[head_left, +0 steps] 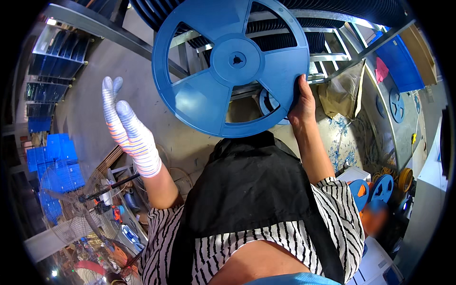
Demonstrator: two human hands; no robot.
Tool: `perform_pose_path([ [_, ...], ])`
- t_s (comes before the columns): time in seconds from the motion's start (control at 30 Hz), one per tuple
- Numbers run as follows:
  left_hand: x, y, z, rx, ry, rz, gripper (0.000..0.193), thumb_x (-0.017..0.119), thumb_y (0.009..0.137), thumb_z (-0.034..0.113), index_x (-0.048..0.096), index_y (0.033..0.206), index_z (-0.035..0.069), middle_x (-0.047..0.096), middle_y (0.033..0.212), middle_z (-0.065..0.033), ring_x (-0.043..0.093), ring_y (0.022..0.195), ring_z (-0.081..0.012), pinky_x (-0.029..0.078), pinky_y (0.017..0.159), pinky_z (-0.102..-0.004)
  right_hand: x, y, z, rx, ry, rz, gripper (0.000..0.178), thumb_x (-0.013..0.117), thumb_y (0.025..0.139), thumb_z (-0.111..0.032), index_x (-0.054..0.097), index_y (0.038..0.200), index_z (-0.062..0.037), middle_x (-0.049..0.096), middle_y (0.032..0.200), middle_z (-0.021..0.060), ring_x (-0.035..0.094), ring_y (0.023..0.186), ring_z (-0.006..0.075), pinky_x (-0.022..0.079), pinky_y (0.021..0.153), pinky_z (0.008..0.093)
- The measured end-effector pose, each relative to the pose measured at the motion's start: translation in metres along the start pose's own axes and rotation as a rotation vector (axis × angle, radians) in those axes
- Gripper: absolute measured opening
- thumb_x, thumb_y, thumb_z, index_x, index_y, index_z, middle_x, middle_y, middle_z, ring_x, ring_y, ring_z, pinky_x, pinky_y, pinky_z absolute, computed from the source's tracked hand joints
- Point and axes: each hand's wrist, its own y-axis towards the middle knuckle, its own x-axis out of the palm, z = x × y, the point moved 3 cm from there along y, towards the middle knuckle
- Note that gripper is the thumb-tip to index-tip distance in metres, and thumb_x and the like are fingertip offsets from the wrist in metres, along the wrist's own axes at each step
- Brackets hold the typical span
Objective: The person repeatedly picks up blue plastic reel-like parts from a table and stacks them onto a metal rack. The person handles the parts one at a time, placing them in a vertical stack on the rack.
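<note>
While the person's right hand grips the lower right rim of the blue reel, thumb on the near face, the reel is held up in front of the body. Left hand, in a striped glove, is raised with fingers straight, unclosed, well apart from the reel's left edge. Grey floor shows between that hand and the rim. Lower rim lies close above the black apron; contact cannot be told from here. Behind the upper rim: a metal rack and black ribbed hoses; spacing to the reel unclear. Right of the right hand, a beige bag. Low on the left side, a fan stands near blue bins.
</note>
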Motion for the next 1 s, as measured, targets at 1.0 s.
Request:
perform_pose_path([
  [1.0,0.053,-0.013,-0.033,0.184,-0.361,-0.093,0.067,0.069,0.079,0.025,0.042,0.136,0.002,0.047,0.134,-0.019,0.047,0.122,-0.0335,0.035,0.103,-0.0405,0.083,-0.067,-0.019,-0.25,-0.523,-0.477,0.072,0.04,0.092,-0.059,0.043,0.132,0.0018,0.052,0.128,0.0194,0.054,0.117,0.0302,0.043,0.098,0.042],
])
